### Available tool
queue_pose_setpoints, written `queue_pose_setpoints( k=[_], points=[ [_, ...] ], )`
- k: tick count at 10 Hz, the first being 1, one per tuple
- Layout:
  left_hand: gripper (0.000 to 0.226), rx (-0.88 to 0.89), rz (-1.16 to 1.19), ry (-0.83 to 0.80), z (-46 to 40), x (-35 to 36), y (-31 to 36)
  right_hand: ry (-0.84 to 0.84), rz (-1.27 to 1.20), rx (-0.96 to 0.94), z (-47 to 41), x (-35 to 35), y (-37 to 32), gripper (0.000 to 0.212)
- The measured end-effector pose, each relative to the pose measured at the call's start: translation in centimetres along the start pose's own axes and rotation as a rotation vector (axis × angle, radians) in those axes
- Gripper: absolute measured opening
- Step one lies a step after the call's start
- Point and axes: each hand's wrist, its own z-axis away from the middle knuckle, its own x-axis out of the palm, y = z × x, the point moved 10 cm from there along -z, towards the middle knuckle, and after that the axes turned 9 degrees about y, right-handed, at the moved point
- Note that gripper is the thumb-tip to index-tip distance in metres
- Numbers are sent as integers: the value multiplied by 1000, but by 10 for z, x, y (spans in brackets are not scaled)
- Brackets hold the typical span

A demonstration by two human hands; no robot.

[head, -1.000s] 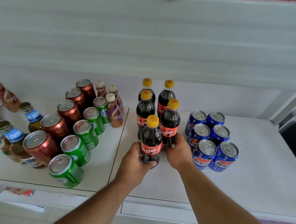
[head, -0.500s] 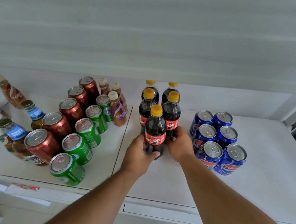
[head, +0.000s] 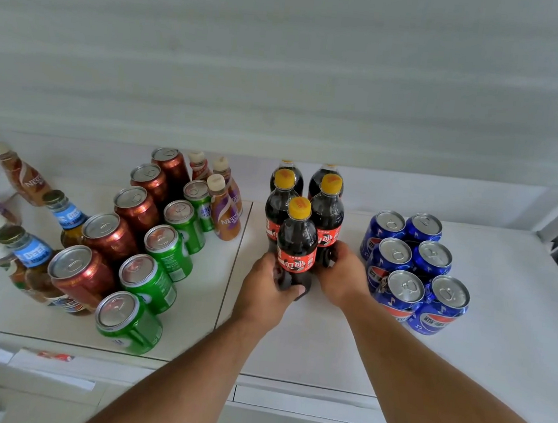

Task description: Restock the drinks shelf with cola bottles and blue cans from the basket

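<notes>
Both hands are working at the front of the cola group on the white shelf (head: pixel 308 345). The left hand (head: pixel 264 290) is gripping the front cola bottle (head: pixel 296 244) low on its body, fingers curled round the left side and the thumb lying across the base at the front. The bottle is standing upright on the shelf, yellow cap up, red label facing the camera.

The right hand (head: pixel 341 274) is curling round the lower part of a second cola bottle (head: pixel 328 216), just behind and to the right of the front one; its fingertips are hidden between the bottles.

Three more cola bottles (head: pixel 278 208) are standing behind, in two columns.

Six blue cans (head: pixel 416 270) are sitting in a block just right of the right hand. Green cans (head: pixel 158 267) and red-brown cans (head: pixel 110 235) are standing in rows to the left.
</notes>
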Motion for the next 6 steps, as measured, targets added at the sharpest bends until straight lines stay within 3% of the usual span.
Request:
queue_pose_setpoints(
  k=[4, 6],
  points=[
    [60, 42, -47, -42, 19, -25, -2, 15, 40, 17, 40, -15, 4, 62],
    [57, 50, 43, 43, 34, -69, 7, 64, -4, -22, 83, -37, -7, 62]
  ],
)
